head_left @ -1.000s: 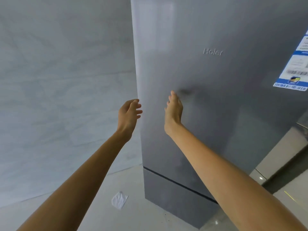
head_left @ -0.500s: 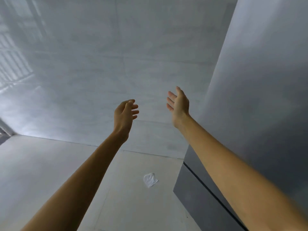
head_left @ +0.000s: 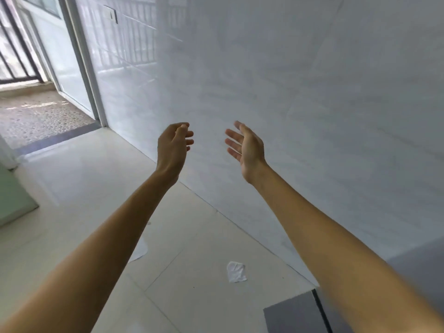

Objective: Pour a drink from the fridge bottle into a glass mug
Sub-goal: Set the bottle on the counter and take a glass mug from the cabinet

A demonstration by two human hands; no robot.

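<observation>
Since the view has been swung leftward within the last second, only a grey corner of the fridge (head_left: 288, 316) is left at five o'clock, nearest the camera. A second ago its door filled the frame and was touched by the right fingertips. The fridge is judged not yet opened, so the bottle and the glass mug are nowhere shown, and the task is taken to be barely begun. A crumpled paper (head_left: 236, 271) is seen lying on the pale floor (head_left: 72, 188) at six o'clock. Further out, both arms are stretched forward. The left hand (head_left: 174, 145), at ten o'clock, is held with fingers loosely curled round nothing. The right hand (head_left: 245, 147), at one o'clock, is spread wide, palm turned inward, and nothing is touched by it. Beyond them a white wall (head_left: 312, 92) is seen, and a doorway (head_left: 48, 68) at ten o'clock, farthest off. The "Haier" lettering and the blue-edged sticker shown earlier have been lost from view, and no writing can be read now.
</observation>
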